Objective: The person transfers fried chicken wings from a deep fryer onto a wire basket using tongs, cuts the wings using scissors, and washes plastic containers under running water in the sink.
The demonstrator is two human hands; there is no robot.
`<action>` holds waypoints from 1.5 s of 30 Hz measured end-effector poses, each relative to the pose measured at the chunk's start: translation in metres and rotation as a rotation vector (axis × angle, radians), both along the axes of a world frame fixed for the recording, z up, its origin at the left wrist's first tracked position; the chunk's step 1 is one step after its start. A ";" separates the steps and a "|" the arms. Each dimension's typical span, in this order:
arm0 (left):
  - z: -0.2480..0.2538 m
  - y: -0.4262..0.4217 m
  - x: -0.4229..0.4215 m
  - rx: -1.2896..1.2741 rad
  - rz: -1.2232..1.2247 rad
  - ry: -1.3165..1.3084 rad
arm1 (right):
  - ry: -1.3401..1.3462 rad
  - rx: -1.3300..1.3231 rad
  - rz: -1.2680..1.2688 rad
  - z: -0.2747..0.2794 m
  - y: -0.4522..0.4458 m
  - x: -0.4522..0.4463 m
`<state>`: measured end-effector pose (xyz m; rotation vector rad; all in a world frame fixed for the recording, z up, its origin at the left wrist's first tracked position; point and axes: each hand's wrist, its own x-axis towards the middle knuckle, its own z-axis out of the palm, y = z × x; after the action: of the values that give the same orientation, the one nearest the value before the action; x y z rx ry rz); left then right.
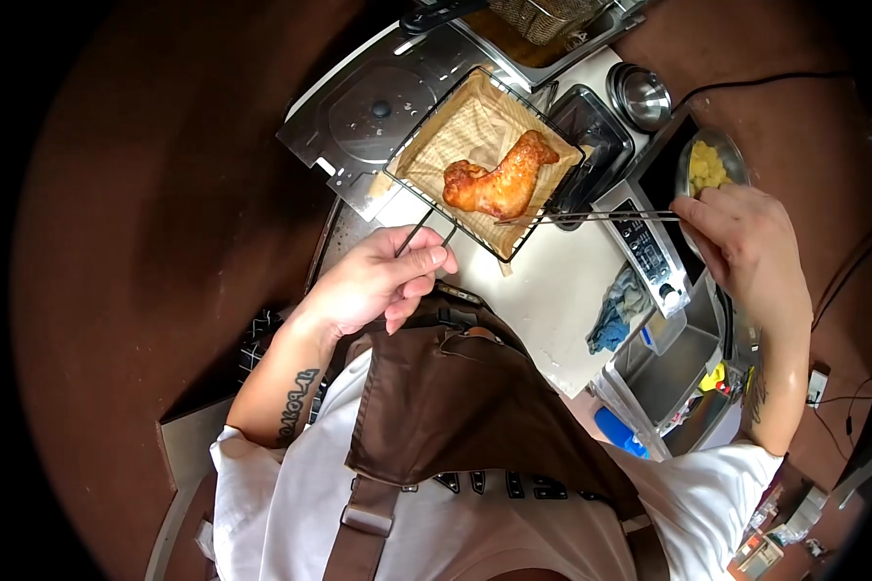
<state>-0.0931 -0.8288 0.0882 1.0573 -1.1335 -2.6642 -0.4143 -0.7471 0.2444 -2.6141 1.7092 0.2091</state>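
Observation:
My left hand [388,276] is closed around the thin wire handle of a black wire basket [506,254]. Brown patterned paper [455,126] lines the basket, and a browned piece of chicken [502,184] lies on it. Long thin metal tongs [601,217] reach leftward from my right hand [741,232], whose fingers are pinched on their far end. The tips of the tongs are at the lower edge of the chicken; whether they grip it I cannot tell.
Behind the basket are a metal fryer lid [358,107] and a fryer with a mesh basket [552,12]. To the right are a black container [591,126], steel bowls [641,97], a bowl of yellow pieces [709,167], a control panel [644,247] and a blue cloth [618,310].

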 end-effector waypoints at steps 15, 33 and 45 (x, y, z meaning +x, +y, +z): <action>-0.016 0.014 -0.024 -0.120 0.033 -0.098 | -1.498 -0.366 -1.225 -0.109 0.289 -0.049; -0.006 0.055 -0.067 -0.214 -0.036 -0.021 | -0.227 -0.211 -2.444 -0.351 0.539 -0.021; 0.000 0.044 -0.051 -0.217 -0.166 -0.205 | -0.370 -0.420 -2.112 -0.420 0.596 -0.010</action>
<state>-0.1442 -0.7850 0.0878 1.2679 -1.5718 -2.5169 -0.4242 -0.1515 -0.1753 0.2304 3.0748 -0.6064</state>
